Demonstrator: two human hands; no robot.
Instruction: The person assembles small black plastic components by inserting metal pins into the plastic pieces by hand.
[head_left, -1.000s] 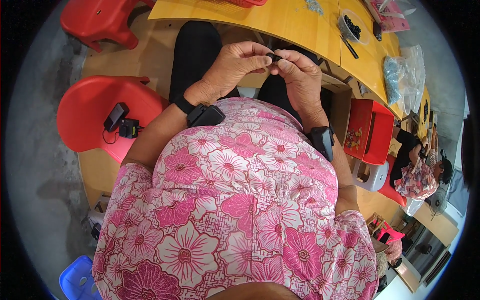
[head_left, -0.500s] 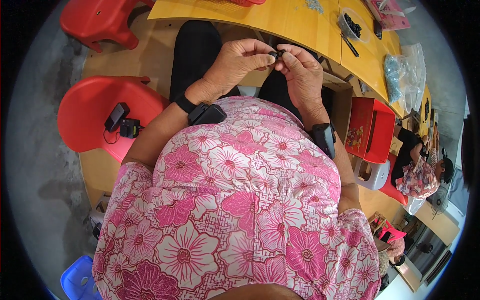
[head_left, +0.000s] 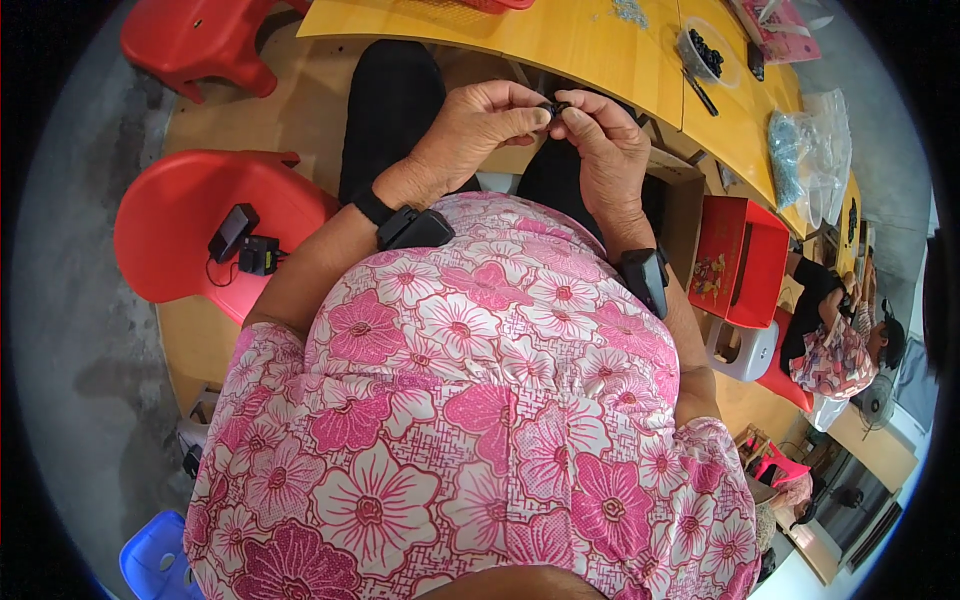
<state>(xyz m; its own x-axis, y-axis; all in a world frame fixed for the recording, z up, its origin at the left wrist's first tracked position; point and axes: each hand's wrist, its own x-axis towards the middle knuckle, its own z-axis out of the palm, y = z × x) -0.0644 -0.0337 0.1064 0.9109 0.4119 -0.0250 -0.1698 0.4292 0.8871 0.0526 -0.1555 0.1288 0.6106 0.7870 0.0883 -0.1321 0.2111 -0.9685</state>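
My left hand point(head_left: 478, 125) and my right hand point(head_left: 603, 145) meet in front of my chest, over my lap in black trousers. Their fingertips pinch one small black part point(head_left: 556, 106) between them. The part is mostly hidden by the fingers, so its shape is unclear. Each wrist wears a black band with a small black device. A yellow wooden table point(head_left: 560, 40) lies just beyond the hands.
On the table stand a clear bowl of small black parts point(head_left: 705, 52), a black pen-like tool point(head_left: 700, 92) and clear plastic bags point(head_left: 805, 155). A red stool point(head_left: 190, 230) at my left carries small black devices point(head_left: 245, 245). A red box point(head_left: 745, 262) and another seated person point(head_left: 840, 330) are at the right.
Both hands stay together on the small part. The right hand's fingers have shifted slightly around it; the hands sit a little nearer the table edge.
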